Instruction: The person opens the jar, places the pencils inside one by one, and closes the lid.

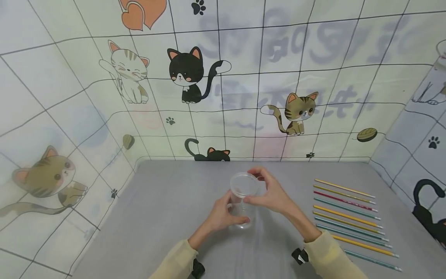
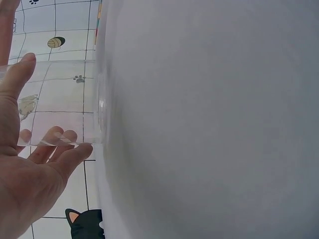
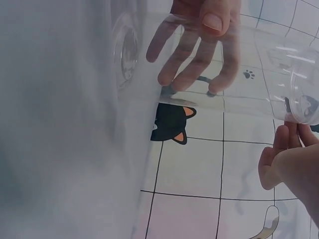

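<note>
A clear plastic jar [image 1: 240, 211] stands upright on the grey table, tall and see-through. My left hand [image 1: 220, 214] grips its lower body from the left, thumb on the near side and fingers round the far side. In the right wrist view those fingers show through the jar wall. At the jar's round top [image 1: 244, 183], my right hand [image 1: 271, 195] holds the rim from the right between thumb and fingers. Whether that top is a separate lid cannot be told. In the left wrist view the jar [image 2: 60, 102] looks sideways, its base on the table.
To the right, several pencils [image 1: 348, 221] in yellow, teal and red lie side by side, their eraser ends pointing right. The grey table [image 1: 174, 193] is bordered at the back and sides by a white sheet [image 1: 240, 89] printed with cats and grid lines.
</note>
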Motion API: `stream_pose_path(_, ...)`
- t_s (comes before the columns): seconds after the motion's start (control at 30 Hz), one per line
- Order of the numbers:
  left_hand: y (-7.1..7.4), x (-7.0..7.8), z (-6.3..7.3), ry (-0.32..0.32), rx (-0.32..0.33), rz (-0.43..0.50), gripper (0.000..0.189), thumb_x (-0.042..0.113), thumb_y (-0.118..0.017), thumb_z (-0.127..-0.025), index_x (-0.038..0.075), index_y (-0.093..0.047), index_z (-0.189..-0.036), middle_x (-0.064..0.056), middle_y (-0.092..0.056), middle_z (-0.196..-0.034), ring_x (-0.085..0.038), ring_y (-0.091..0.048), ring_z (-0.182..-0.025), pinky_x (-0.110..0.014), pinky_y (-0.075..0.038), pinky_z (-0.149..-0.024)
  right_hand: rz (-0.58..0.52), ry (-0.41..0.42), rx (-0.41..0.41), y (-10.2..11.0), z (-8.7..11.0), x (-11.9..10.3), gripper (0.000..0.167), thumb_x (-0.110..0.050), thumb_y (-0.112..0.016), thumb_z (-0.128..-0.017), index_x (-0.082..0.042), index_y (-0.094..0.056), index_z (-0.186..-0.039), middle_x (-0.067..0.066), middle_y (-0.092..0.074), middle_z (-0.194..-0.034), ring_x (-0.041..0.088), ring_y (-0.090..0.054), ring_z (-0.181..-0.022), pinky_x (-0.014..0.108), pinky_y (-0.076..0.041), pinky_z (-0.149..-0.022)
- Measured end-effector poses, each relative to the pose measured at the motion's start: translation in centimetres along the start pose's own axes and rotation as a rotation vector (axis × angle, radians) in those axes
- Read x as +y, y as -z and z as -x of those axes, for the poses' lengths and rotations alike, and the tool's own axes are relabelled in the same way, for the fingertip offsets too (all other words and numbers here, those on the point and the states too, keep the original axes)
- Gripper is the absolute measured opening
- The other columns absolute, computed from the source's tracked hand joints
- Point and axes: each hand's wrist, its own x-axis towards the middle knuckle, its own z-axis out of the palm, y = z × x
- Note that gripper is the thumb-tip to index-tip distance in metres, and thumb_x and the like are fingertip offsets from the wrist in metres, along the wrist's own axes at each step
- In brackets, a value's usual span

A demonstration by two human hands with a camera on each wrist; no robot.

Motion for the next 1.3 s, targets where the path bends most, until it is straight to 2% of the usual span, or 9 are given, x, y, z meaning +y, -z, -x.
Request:
stream_pose_path(0.17,0.0,-0.05,-0.06,-0.005,0.0,-0.001,0.08,0.02,-0.093,-0.071,0.015,-0.05,-0.138,-0.005,-0.064,-0.125,-0.018,-0.059,-0.112,-0.048,-0.052,-0.093,-0.032,0.035,-0.048,0.25,0.12,-0.19,0.074,-0.006,-0.079,-0.08,-0.003,-0.045,-0.145,0.013,-0.055,-0.139,0.028,-0.047,-0.125,0.054,-0.036,-0.101)
stream_pose_path(0.27,0.02,-0.16,-0.08,0.001,0.001,0.0,0.08,0.021,-0.093,-0.071,0.016,-0.05,-0.139,-0.001,-0.063,-0.126,-0.017,-0.059,-0.112,-0.048,-0.052,-0.093,-0.04,0.04,-0.072,0.24,0.1,-0.23,0.081,-0.007,-0.079,-0.079,-0.003,-0.038,-0.149,0.015,-0.051,-0.144,0.029,-0.043,-0.131,0.055,-0.034,-0.103)
stream_pose_path(0.43,0.02,-0.28,-0.12,-0.004,-0.001,0.008,0.081,0.022,-0.093,-0.071,0.019,-0.05,-0.14,0.005,-0.062,-0.126,-0.017,-0.058,-0.114,-0.048,-0.052,-0.094,-0.005,0.009,-0.017,-0.16,0.04,-0.35,0.081,-0.013,-0.088,-0.073,-0.003,-0.044,-0.14,0.012,-0.054,-0.135,0.025,-0.048,-0.123,0.049,-0.038,-0.102)
stream_pose_path(0.57,-0.06,-0.26,-0.19,-0.006,-0.001,-0.003,0.081,0.023,-0.093,-0.071,0.018,-0.05,-0.139,0.004,-0.062,-0.125,-0.016,-0.058,-0.114,-0.046,-0.052,-0.094,0.031,0.022,0.016,-0.13,0.04,-0.39,0.073,-0.013,-0.088,-0.073,-0.001,-0.051,-0.134,0.008,-0.057,-0.129,0.024,-0.051,-0.116,0.047,-0.041,-0.099)
stream_pose_path(0.67,-0.1,-0.16,-0.12,0.0,-0.004,-0.008,0.081,0.023,-0.093,-0.071,0.018,-0.05,-0.139,0.004,-0.062,-0.125,-0.017,-0.059,-0.113,-0.046,-0.052,-0.093,0.006,0.06,-0.008,0.11,0.15,-0.28,0.072,-0.009,-0.083,-0.077,-0.004,-0.049,-0.141,0.008,-0.057,-0.133,0.025,-0.05,-0.12,0.051,-0.038,-0.099)
stream_pose_path(0.8,-0.09,-0.09,0.01,0.008,-0.014,-0.003,0.082,0.022,-0.093,-0.071,0.018,-0.049,-0.14,0.004,-0.061,-0.126,-0.017,-0.058,-0.114,-0.047,-0.052,-0.094,-0.035,0.082,-0.056,0.3,0.19,-0.17,0.083,-0.006,-0.079,-0.079,-0.009,-0.038,-0.151,0.01,-0.054,-0.141,0.027,-0.045,-0.127,0.056,-0.034,-0.101)
stream_pose_path(1.03,-0.07,-0.16,-0.12,-0.022,-0.007,-0.014,0.083,0.024,-0.093,-0.072,0.019,-0.048,-0.141,0.005,-0.061,-0.129,-0.017,-0.058,-0.116,-0.047,-0.052,-0.094,0.056,0.039,-0.031,0.24,-0.17,-0.34,0.082,-0.019,-0.09,-0.073,-0.007,-0.046,-0.14,0.008,-0.055,-0.132,0.023,-0.048,-0.118,0.047,-0.041,-0.099)
stream_pose_path(1.17,-0.04,-0.25,-0.24,-0.02,-0.009,-0.014,0.083,0.023,-0.093,-0.071,0.019,-0.048,-0.141,0.004,-0.062,-0.127,-0.016,-0.059,-0.114,-0.045,-0.052,-0.092,0.049,0.038,-0.04,0.38,-0.29,-0.47,0.075,-0.015,-0.086,-0.076,-0.006,-0.049,-0.141,0.007,-0.056,-0.135,0.024,-0.049,-0.119,0.05,-0.039,-0.099)
stream_pose_path(1.3,-0.01,-0.35,-0.28,-0.016,-0.014,-0.016,0.083,0.022,-0.093,-0.071,0.017,-0.048,-0.14,0.001,-0.063,-0.126,-0.016,-0.059,-0.113,-0.044,-0.053,-0.092,0.012,0.06,-0.078,0.56,-0.33,-0.41,0.08,-0.009,-0.08,-0.078,-0.007,-0.042,-0.149,0.01,-0.054,-0.141,0.027,-0.047,-0.127,0.056,-0.036,-0.1)
